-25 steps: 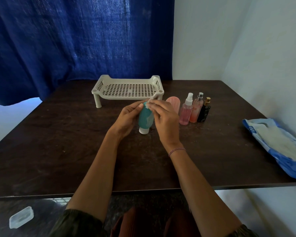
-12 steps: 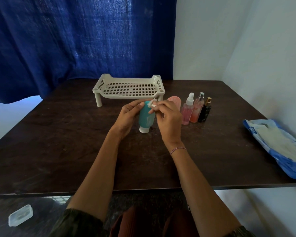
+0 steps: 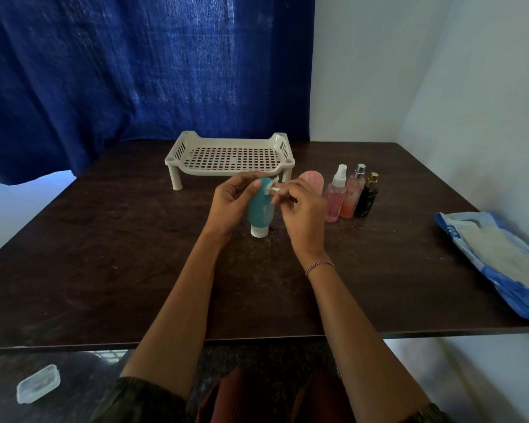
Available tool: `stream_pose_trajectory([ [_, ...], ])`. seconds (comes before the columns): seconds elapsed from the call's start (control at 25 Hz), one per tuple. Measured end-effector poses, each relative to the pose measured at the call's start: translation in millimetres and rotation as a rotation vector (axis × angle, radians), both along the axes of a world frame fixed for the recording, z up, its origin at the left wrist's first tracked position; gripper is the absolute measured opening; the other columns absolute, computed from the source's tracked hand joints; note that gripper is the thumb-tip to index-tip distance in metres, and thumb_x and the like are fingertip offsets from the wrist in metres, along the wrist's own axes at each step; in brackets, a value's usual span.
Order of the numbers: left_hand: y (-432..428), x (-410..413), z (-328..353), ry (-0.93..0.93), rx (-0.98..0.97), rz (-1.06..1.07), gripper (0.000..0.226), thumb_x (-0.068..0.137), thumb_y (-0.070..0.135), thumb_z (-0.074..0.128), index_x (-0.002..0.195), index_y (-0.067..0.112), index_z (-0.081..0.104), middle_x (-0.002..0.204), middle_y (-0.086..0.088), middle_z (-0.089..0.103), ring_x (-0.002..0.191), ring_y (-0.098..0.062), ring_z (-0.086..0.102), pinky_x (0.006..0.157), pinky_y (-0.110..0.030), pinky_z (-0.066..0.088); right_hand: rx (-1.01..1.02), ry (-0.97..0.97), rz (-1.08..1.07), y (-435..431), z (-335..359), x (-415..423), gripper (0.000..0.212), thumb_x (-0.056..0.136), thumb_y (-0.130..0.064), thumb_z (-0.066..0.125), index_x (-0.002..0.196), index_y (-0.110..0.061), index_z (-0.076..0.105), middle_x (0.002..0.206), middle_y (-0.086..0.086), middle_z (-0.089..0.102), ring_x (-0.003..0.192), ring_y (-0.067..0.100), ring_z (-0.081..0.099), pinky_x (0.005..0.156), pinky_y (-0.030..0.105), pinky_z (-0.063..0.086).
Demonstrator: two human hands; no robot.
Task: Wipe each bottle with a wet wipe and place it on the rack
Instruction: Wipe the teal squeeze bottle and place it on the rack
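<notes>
A teal squeeze bottle (image 3: 259,209) stands cap-down on its white cap in the middle of the dark table (image 3: 110,254). My left hand (image 3: 231,203) grips its upper left side. My right hand (image 3: 301,209) pinches a small folded white wet wipe (image 3: 271,190) against the bottle's top. The empty cream perforated rack (image 3: 231,157) stands just behind. A pink bottle (image 3: 313,183) is partly hidden behind my right hand. To its right stand a pink spray bottle (image 3: 336,196), an orange-pink spray bottle (image 3: 352,193) and a black bottle with a gold cap (image 3: 367,198).
A blue and white wet wipe pack (image 3: 501,257) lies at the table's right edge by the wall. A blue curtain (image 3: 135,71) hangs behind the table. A clear plastic lid or box (image 3: 38,383) lies on the floor at lower left.
My right hand has shifted from covering the bottle's right side up to its top, with the wipe now at the upper tip. The bottle and left hand stay nearly in place.
</notes>
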State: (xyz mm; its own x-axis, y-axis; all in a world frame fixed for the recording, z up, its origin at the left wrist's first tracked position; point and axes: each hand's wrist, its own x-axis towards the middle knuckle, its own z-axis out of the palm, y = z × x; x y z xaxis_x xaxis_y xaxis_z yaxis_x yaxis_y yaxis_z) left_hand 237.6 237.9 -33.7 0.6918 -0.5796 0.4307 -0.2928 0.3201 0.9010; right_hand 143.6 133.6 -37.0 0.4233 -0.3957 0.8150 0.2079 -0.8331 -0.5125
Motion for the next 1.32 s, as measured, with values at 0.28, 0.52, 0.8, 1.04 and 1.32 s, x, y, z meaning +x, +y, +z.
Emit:
stream_pose_trajectory([
  [0.28, 0, 2, -1, -0.012, -0.036, 0.077, 0.017, 0.090, 0.003, 0.057, 0.105, 0.003, 0.065, 0.093, 0.009, 0.072, 0.092, -0.008, 0.068, 0.078, -0.020, 0.053, 0.007, -0.041, 0.042, 3, 0, 1, 0.012, 0.076, 0.008, 0.066, 0.075, -0.003, 0.069, 0.088, 0.007, 0.068, 0.091, 0.007, 0.061, 0.081, 0.013, 0.048],
  [0.52, 2, 10, -4, 0.042, -0.026, 0.180, 0.017, 0.091, 0.008, 0.057, 0.107, 0.007, 0.065, 0.105, -0.003, 0.069, 0.102, -0.015, 0.066, 0.087, -0.028, 0.053, 0.032, 0.090, 0.077, 4, -7, 4, 0.016, 0.073, 0.009, 0.067, 0.079, -0.005, 0.070, 0.087, 0.006, 0.065, 0.086, 0.004, 0.058, 0.081, 0.007, 0.044],
  [0.8, 0, 5, -3, 0.019, -0.035, 0.172, 0.016, 0.091, 0.005, 0.057, 0.105, 0.003, 0.064, 0.103, 0.000, 0.068, 0.097, -0.009, 0.066, 0.084, -0.023, 0.053, 0.049, 0.006, 0.059, 8, -7, 7, 0.012, 0.077, 0.006, 0.067, 0.083, -0.004, 0.068, 0.092, 0.007, 0.062, 0.091, 0.004, 0.056, 0.084, 0.013, 0.047],
  [1.04, -3, 8, -4, 0.044, -0.021, 0.265, 0.017, 0.091, 0.008, 0.057, 0.106, 0.004, 0.065, 0.102, 0.001, 0.068, 0.095, -0.005, 0.066, 0.084, -0.023, 0.053, 0.100, 0.205, 0.072, 7, -11, 0, 0.014, 0.073, 0.006, 0.070, 0.077, -0.007, 0.069, 0.086, 0.004, 0.062, 0.079, 0.003, 0.057, 0.076, 0.005, 0.044],
  [1.32, -1, 9, -6, 0.089, -0.005, 0.277, 0.015, 0.091, 0.010, 0.058, 0.104, 0.010, 0.066, 0.103, 0.005, 0.068, 0.100, -0.009, 0.065, 0.087, -0.029, 0.053, 0.030, 0.142, 0.048, 12, -13, 1, 0.019, 0.073, 0.011, 0.066, 0.075, -0.008, 0.063, 0.087, 0.006, 0.063, 0.085, 0.009, 0.059, 0.081, 0.015, 0.049],
])
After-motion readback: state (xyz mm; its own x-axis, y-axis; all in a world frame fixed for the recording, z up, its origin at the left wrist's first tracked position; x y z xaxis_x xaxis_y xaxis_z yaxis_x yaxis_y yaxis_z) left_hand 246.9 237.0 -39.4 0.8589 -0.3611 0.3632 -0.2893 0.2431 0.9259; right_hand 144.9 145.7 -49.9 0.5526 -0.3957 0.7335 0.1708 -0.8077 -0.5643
